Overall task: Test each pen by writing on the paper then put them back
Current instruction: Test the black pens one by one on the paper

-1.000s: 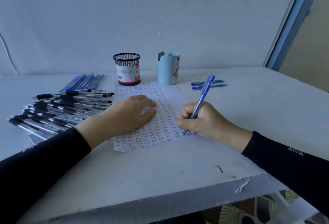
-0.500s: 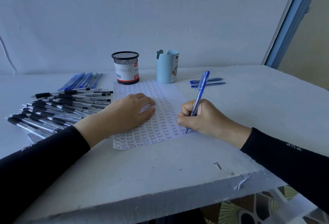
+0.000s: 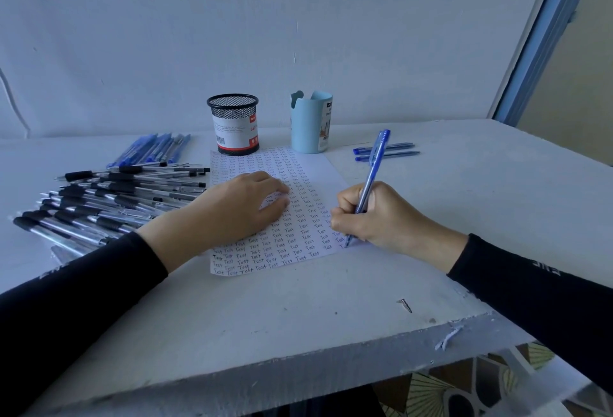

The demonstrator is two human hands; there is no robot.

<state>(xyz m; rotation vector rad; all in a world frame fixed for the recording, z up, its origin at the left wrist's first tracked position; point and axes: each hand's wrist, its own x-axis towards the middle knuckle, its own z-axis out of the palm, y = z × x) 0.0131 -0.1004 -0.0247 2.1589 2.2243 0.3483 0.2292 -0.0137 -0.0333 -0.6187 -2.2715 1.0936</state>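
Head view.
- Progress: the paper [image 3: 318, 164] is seen covered almost edge to edge with rows of "Test", so many pens are judged already tried.
- One blue pen [image 3: 371, 171] is pinched in the curled fingers of the right hand [image 3: 381, 217], with its tip set on the sheet's near right edge.
- The sheet is pressed flat by the left hand [image 3: 238, 207], its fingers spread.
- Which pens remain untested cannot be told: a large heap of black pens [image 3: 116, 197] and some blue pens [image 3: 152, 149] lie to the left, and two blue pens [image 3: 386, 151] to the right.
- No pens are seen in the mesh cup [image 3: 234, 128] or the light blue cup [image 3: 311, 126], so the putting back is judged outstanding.
- Against a second ago: the pen is held slightly more upright, the tip is kept at the same spot, and the left hand is unmoved.
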